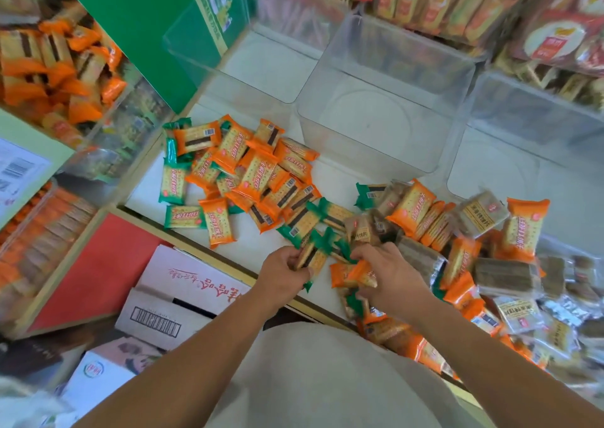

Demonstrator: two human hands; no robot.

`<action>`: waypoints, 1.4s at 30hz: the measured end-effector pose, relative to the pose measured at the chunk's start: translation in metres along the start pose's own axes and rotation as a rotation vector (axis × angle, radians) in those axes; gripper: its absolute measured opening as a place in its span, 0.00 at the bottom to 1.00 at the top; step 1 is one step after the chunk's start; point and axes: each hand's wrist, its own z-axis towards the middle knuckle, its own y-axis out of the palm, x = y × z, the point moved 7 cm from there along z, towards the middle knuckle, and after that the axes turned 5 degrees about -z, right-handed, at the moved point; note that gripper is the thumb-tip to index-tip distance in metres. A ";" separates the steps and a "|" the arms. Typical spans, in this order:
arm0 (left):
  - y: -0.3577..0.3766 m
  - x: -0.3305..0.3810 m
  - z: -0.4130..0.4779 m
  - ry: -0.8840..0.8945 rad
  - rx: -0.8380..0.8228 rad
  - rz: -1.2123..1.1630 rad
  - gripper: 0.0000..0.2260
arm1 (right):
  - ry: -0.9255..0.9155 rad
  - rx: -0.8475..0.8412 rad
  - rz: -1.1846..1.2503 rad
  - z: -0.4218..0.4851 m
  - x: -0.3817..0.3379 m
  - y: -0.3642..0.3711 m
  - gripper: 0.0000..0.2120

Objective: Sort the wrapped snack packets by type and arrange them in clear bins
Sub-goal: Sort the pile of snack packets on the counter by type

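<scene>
Head view looks down on the sorting. The left hand (283, 272) has its fingers (292, 258) curled around a green-wrapped packet (312, 255), a square cracker with a dark filling stripe showing through the clear middle of the wrapper. It may be holding more than one, as the blur makes that hard to tell. Just beside it, the right hand (390, 272) pinches an orange-wrapped packet (354, 274) of the same cracker shape, thumb and fingers clamped on its edge. Both packets are held just above the near edge of the white surface (330, 179).

To the left lies a loose heap (242, 172) of orange and green packets, overlapping at every angle. To the right a second heap (457, 228) mixes orange packets with brownish ones in clear wrap (505, 275), smeared by motion.

Behind the heaps stand three clear bins: a middle bin (385, 156), a left bin (261, 68) and a right bin (523, 156). A green carton (143, 25) rises at the far left, and a white cardboard box (183, 297) sits below the surface's edge.
</scene>
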 end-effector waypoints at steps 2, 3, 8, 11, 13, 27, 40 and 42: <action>0.001 -0.002 0.000 0.002 0.019 -0.029 0.11 | 0.011 0.017 0.068 0.002 0.001 -0.004 0.30; 0.001 -0.002 0.000 0.006 0.034 -0.038 0.11 | 0.031 0.024 0.116 0.003 0.002 -0.007 0.28; -0.010 0.013 -0.008 0.161 0.143 0.095 0.10 | 0.184 0.198 0.670 -0.005 0.004 -0.029 0.22; -0.017 0.031 0.004 0.311 0.228 0.259 0.13 | 0.310 0.360 0.999 -0.009 0.006 -0.044 0.22; -0.014 0.036 0.016 0.292 0.247 0.433 0.15 | 0.355 0.424 1.159 -0.008 0.005 -0.049 0.22; -0.041 0.040 0.024 0.181 0.135 0.100 0.17 | 0.408 0.374 1.390 0.038 -0.017 -0.059 0.23; -0.262 0.048 0.034 -0.049 0.632 -0.220 0.12 | 0.299 0.336 1.350 0.116 -0.158 -0.084 0.19; -0.263 0.050 0.043 -0.094 0.491 -0.173 0.10 | 0.290 0.421 1.323 0.129 -0.171 -0.100 0.19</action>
